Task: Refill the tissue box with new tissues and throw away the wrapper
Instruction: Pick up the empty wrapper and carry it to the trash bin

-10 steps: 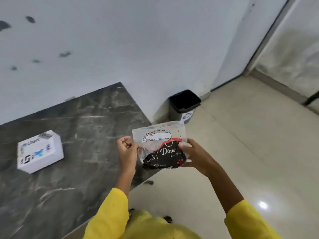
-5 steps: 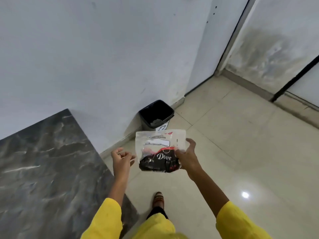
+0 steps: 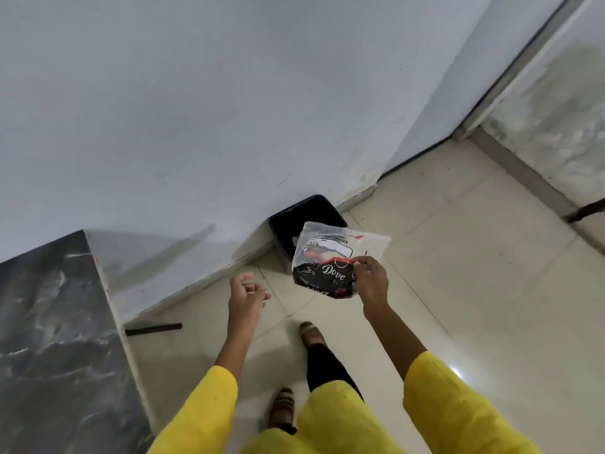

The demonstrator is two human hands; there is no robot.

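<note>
My right hand [image 3: 370,280] pinches an empty clear plastic wrapper [image 3: 330,257] with a white label and a black "Dove" print. It hangs in the air just in front of a black waste bin [image 3: 301,214] that stands on the floor against the white wall; the wrapper covers the bin's right front part. My left hand [image 3: 245,296] floats lower left of the wrapper, empty, fingers loosely curled and apart. The tissue box is out of view.
A dark marble counter [image 3: 49,339] fills the lower left, its corner near the wall. Pale floor tiles [image 3: 474,290] spread to the right. A door frame [image 3: 510,77] stands at the upper right. My feet [image 3: 311,335] are on the tiles below the hands.
My left hand has let go of the wrapper and dropped away. I have stepped from the counter toward the bin, and the right hand has carried the wrapper up close to it.
</note>
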